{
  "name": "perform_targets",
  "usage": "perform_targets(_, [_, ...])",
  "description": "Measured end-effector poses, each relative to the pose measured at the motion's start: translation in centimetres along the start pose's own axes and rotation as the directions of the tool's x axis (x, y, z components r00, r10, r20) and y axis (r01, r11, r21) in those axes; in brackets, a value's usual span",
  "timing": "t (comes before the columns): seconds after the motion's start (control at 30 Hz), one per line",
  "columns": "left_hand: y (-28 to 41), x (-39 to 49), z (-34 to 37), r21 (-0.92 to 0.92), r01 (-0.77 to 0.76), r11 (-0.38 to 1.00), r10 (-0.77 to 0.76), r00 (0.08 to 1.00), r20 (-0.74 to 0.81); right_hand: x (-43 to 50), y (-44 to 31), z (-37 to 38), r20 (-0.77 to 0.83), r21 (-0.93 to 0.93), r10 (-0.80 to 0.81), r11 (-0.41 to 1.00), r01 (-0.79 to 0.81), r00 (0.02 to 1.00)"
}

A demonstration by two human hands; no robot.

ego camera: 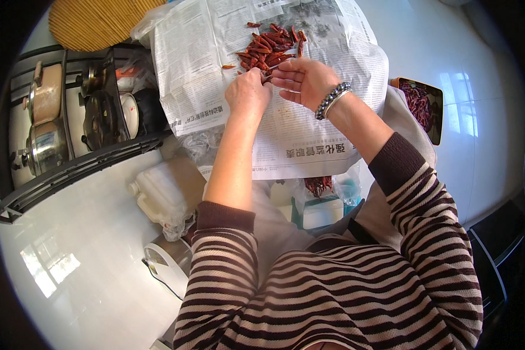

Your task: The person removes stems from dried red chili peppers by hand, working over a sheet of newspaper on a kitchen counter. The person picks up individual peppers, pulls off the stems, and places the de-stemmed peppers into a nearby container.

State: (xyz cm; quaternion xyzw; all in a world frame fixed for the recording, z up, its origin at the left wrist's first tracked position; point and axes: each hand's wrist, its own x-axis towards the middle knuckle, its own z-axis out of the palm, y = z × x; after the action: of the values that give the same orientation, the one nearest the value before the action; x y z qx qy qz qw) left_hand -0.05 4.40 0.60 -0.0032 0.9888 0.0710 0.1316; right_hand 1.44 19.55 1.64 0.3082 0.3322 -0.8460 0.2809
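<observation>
A loose pile of dried red chili peppers (pixel 273 43) lies on newspaper sheets (pixel 192 74) spread before me. At the near edge of the pile, my left hand (pixel 247 92) is curled closed, with a dark red piece of dried chili (pixel 267 78) at its fingertips. My right hand (pixel 304 81) faces it, palm turned left and fingers loosely extended, almost touching the left. A thin pale sliver shows by the right index finger; what it is stays unclear. The right thumb is mostly hidden. A bead bracelet (pixel 328 103) and a bangle circle the right wrist.
To the left, a rack (pixel 70 166) holds pots (pixel 48 144) and lids. A bin of dried chilies (pixel 420 109) stands at right. More chilies (pixel 318 186) hang below the newspaper's near edge. A plastic jug (pixel 162 192) and a woven round mat (pixel 100 22) are at left.
</observation>
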Motion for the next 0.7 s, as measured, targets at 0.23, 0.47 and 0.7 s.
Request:
perform_targets(0.23, [0.1,0.3,-0.1,-0.167,-0.007,0.986,0.000,0.999,-0.044,0.6,0.6,0.0,-0.148,-0.022,-0.044,0.999,0.041,0.988])
perform_targets(0.47, [0.5,-0.2,-1.0,-0.456,-0.161,0.875,0.132,0.987,-0.096,1.0,0.9,-0.1,-0.168,0.005,-0.055,0.998,0.057,0.984])
perform_targets(0.7, [1.3,-0.9,-1.4,-0.592,-0.291,0.752,0.321,0.945,-0.056,2.1,1.4,-0.5,-0.078,0.122,-0.048,0.991,0.057,0.996])
